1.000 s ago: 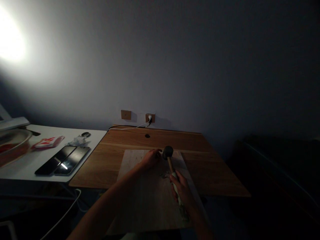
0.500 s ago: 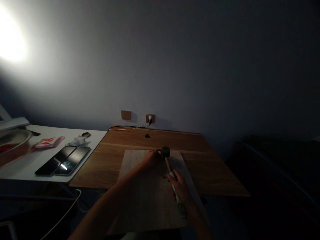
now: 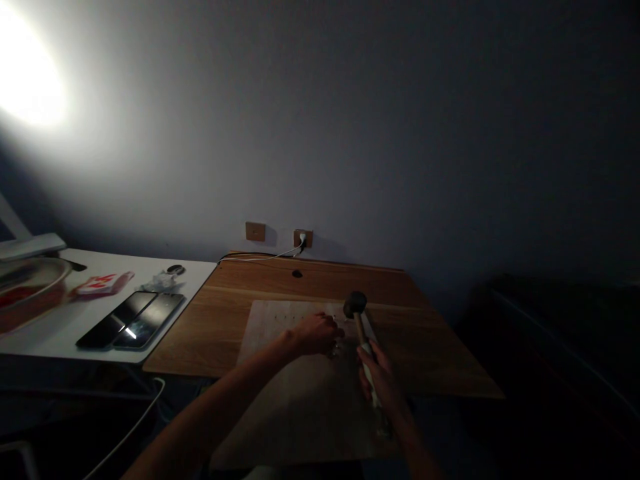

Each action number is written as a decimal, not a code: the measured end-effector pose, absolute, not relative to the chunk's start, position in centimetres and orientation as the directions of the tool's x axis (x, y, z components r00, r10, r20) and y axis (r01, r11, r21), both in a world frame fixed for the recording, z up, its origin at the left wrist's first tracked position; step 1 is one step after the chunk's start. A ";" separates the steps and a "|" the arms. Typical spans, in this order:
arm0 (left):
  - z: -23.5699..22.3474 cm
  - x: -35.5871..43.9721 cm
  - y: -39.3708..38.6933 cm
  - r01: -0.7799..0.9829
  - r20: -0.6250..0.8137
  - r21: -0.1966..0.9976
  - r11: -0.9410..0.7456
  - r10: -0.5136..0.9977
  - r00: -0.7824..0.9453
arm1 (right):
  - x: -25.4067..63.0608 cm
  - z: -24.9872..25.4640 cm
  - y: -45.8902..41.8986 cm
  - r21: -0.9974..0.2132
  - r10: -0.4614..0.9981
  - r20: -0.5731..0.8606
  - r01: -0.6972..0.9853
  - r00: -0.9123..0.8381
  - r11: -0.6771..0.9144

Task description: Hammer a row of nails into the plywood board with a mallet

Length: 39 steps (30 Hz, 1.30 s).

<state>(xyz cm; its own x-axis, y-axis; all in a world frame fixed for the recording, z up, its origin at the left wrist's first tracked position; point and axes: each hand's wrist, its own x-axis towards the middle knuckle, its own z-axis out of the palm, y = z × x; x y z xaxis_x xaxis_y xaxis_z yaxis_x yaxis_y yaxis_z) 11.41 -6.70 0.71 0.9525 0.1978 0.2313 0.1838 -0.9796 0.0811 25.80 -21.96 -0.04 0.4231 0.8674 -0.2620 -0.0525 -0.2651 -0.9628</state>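
Observation:
A mallet (image 3: 361, 328) with a dark, thick head and a pale handle is in my right hand (image 3: 383, 380), its fingers wrapped round the grip. The head is raised over the right far part of a pale wooden board (image 3: 295, 413). My left hand (image 3: 317, 333) is over the board with its fingers curled down at a few small shiny pieces (image 3: 336, 351), perhaps nails. Whatever is between those fingertips is hidden. Along the board's far edge several small nail-like pieces (image 3: 285, 317) form a row.
The board lies on a brown wooden table (image 3: 425, 333). On the left, a white table (image 3: 55, 340) bears two phones (image 3: 133, 320), a red-and-white packet (image 3: 103, 285) and a clear tub (image 3: 35, 300). Cables run to a wall socket (image 3: 303, 239). The right side is dark.
My left hand has come back from the far edge toward the small shiny pieces. The mallet, still in my right hand, has shifted right, away from the left hand.

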 end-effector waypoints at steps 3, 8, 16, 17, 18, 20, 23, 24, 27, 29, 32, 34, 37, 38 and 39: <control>0.8 12.7 -7.5 0.130 0.177 -0.016 -0.991 0.125 0.976 | 26.2 0.3 -22.2 -0.960 0.851 -0.273 -0.063 0.449 -0.274; 0.5 13.1 -7.7 0.124 0.186 -0.057 -0.991 0.111 0.976 | 26.1 0.7 -22.5 -0.966 0.852 -0.246 -0.046 0.462 -0.254; -1.4 10.1 -2.8 0.433 0.279 0.603 -0.669 0.686 0.672 | 25.9 0.4 -22.8 -0.961 0.868 -0.269 -0.052 0.417 -0.273; -1.8 9.8 -2.4 0.446 0.263 0.635 -0.630 0.720 0.642 | 25.9 0.4 -22.8 -0.961 0.867 -0.267 -0.046 0.422 -0.274; -2.3 9.5 -2.1 0.455 0.259 0.652 -0.607 0.742 0.619 | 25.8 0.3 -22.8 -0.961 0.864 -0.265 -0.039 0.428 -0.275; -3.1 9.1 -2.0 0.463 0.268 0.669 -0.582 0.770 0.579 | 25.7 0.1 -22.8 -0.960 0.859 -0.262 -0.025 0.440 -0.280; -3.7 8.9 -2.3 0.484 0.264 0.691 -0.536 0.812 0.521 | 25.6 -0.2 -22.8 -0.962 0.865 -0.249 -0.011 0.435 -0.271; -3.7 8.8 -2.4 0.497 0.255 0.696 -0.518 0.825 0.504 | 25.6 -0.3 -22.8 -0.965 0.873 -0.242 -0.007 0.425 -0.264; -3.6 8.7 -2.5 0.518 0.235 0.708 -0.480 0.852 0.468 | 25.5 -0.4 -22.7 -0.970 0.887 -0.221 0.003 0.406 -0.243; -3.5 8.7 -2.4 0.521 0.230 0.712 -0.471 0.857 0.461 | 25.4 -0.2 -22.8 -0.973 0.893 -0.212 0.001 0.398 -0.232; -3.5 8.6 -2.4 0.536 0.233 0.687 -0.491 0.847 0.478 | 25.1 0.4 -22.8 -0.970 0.891 -0.228 -0.014 0.392 -0.243; -3.6 8.6 -2.5 0.541 0.251 0.654 -0.529 0.826 0.505 | 24.8 0.7 -22.8 -0.966 0.883 -0.246 -0.028 0.399 -0.257; -3.7 8.7 -2.6 0.509 0.302 0.625 -0.592 0.784 0.542 | 24.3 0.8 -22.8 -0.966 0.887 -0.248 -0.031 0.389 -0.257; -3.7 8.7 -2.6 0.493 0.317 0.626 -0.604 0.775 0.547 | 24.1 0.7 -22.7 -0.967 0.894 -0.245 -0.022 0.375 -0.255; -3.7 8.7 -2.6 0.478 0.326 0.632 -0.610 0.768 0.551 | 23.9 0.7 -22.7 -0.966 0.902 -0.243 -0.010 0.358 -0.257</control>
<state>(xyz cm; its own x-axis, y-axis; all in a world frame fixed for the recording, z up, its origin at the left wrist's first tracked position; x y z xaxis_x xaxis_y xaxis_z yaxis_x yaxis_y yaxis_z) 8.66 -2.56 -3.74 0.5511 0.7683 0.3257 0.4776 -0.6104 0.6319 23.87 -22.66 0.66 0.3575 0.9016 -0.2434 -0.0104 -0.2568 -0.9664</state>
